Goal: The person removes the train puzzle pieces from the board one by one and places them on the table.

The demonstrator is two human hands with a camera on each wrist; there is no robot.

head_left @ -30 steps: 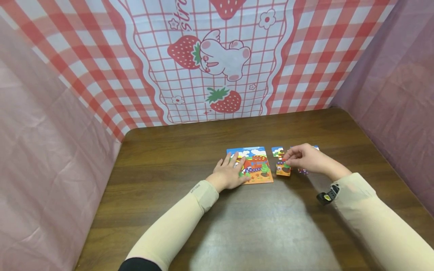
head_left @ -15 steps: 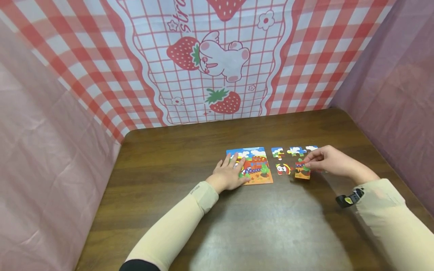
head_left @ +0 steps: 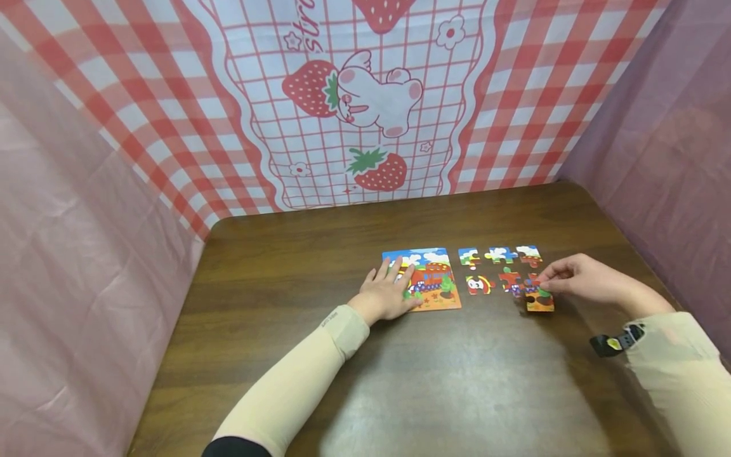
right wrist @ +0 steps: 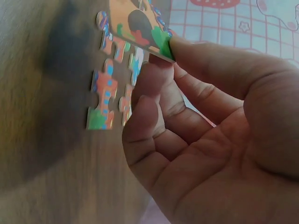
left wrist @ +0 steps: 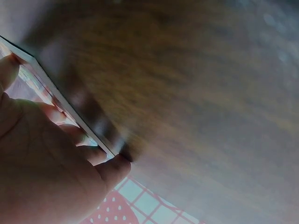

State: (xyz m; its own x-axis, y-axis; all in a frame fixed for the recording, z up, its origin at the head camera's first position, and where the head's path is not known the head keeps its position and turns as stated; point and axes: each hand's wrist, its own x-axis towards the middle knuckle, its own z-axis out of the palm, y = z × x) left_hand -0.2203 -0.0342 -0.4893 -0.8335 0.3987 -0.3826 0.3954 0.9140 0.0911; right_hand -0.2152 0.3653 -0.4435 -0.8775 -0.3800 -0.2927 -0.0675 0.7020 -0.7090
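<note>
My left hand (head_left: pixel 384 295) lies with spread fingers on a square, colourful puzzle picture (head_left: pixel 436 279). In the left wrist view the fingers reach along the thin board (left wrist: pixel 46 84). My right hand (head_left: pixel 588 284) pinches a jigsaw piece (head_left: pixel 539 303) between thumb and fingertips; it shows orange ground and a green bush. Seen from the right wrist, that jigsaw piece (right wrist: pixel 135 25) is tilted above the table. Behind it lie loose pieces in two rows: a cloud piece (head_left: pixel 500 255), a red-roof piece (head_left: pixel 529 255), a face piece (head_left: pixel 476 285) and a red train piece (head_left: pixel 510 280).
The brown wooden table (head_left: pixel 285 266) carries everything. A red-and-white checked cloth (head_left: pixel 514 95) with strawberries hangs behind it, and pink curtains (head_left: pixel 74 254) close off both sides. A black band (head_left: pixel 617 343) circles the right wrist.
My right hand has carried the orange-ground jigsaw piece to the right, from over the face piece to the right end of the lower row. The left hand has stayed on the picture.
</note>
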